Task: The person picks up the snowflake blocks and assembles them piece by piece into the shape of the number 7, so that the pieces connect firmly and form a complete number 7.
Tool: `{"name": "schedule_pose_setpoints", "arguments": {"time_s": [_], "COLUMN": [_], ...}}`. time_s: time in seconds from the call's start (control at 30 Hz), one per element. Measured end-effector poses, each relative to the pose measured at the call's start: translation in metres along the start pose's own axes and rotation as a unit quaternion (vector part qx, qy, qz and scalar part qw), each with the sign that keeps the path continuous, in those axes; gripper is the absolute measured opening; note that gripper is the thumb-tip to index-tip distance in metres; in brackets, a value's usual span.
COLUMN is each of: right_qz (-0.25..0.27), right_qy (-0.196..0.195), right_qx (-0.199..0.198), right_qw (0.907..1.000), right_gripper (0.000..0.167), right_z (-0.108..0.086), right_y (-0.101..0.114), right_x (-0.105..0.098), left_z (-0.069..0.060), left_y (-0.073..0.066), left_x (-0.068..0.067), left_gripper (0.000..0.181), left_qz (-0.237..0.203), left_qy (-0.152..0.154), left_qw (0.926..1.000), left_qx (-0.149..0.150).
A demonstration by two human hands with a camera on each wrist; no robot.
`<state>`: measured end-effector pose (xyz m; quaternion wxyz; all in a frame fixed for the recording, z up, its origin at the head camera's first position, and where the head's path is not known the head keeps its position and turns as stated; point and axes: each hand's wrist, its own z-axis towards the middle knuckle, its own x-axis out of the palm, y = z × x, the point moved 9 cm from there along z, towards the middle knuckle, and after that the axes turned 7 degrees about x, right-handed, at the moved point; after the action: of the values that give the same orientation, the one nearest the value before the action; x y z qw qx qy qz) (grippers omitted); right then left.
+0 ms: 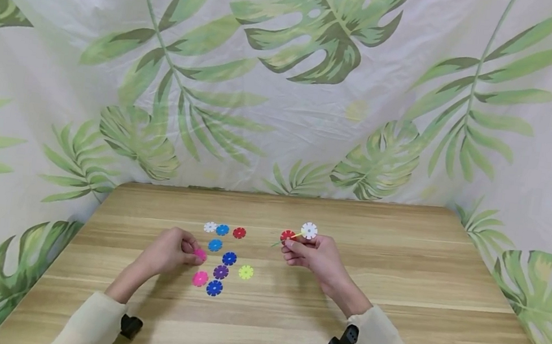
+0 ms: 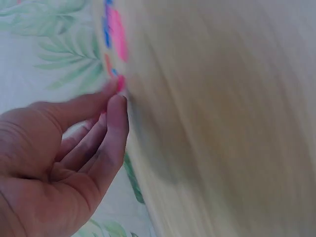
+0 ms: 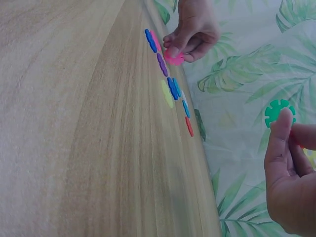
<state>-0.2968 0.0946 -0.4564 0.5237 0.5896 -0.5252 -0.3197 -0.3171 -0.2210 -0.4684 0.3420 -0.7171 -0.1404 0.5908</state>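
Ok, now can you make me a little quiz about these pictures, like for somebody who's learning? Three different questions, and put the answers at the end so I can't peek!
1. True or false: the left hand is pinching a yellow disc.
2. How many dark-blue discs lie on the table?
3. Fill in the missing word: in the head view, the highest disc of the group of discs in the right hand is ____.

Key:
1. False: it is pinching a pink disc.
2. Two.
3. White.
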Motion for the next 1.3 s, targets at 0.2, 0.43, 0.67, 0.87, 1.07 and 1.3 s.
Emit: {"name": "schedule_pose_setpoints", "arguments": {"time_s": [0.2, 0.43, 0.67, 0.87, 1.07, 1.3], "right_qz": [-0.003, -0.003, -0.003, -0.011, -0.016, -0.016], "right_qy": [0.000, -0.007, 0.000, 0.006, 0.011, 0.015], "right_qx": [0.000, 0.012, 0.016, 0.011, 0.011, 0.007], "right_qw": [1.0000, 0.9999, 0.9999, 0.9999, 0.9998, 0.9997], "right_gripper": [0.031, 0.028, 0.031, 0.030, 0.029, 0.029], "right_z": [-0.001, -0.001, 0.001, 0.000, -0.001, -0.002], "right_y": [-0.001, -0.004, -0.003, 0.001, 0.001, 0.001], "right_x": [-0.002, -0.003, -0.003, 0.000, 0.002, 0.004], "left_z": [-0.005, -0.001, 0.010, 0.014, 0.016, 0.015], "left_y": [-0.030, -0.057, -0.089, -0.102, -0.103, -0.104], "left_x": [0.020, 0.054, 0.067, 0.073, 0.076, 0.077], "left_gripper": [0.019, 0.027, 0.030, 0.030, 0.029, 0.028], "left_qz": [-0.166, -0.313, -0.385, -0.404, -0.402, -0.398], "left_qy": [0.009, 0.037, 0.039, 0.042, 0.037, 0.029], "left_qw": [0.9860, 0.9490, 0.9219, 0.9135, 0.9148, 0.9171], "left_qx": [0.011, -0.002, 0.011, 0.015, 0.015, 0.010]}}
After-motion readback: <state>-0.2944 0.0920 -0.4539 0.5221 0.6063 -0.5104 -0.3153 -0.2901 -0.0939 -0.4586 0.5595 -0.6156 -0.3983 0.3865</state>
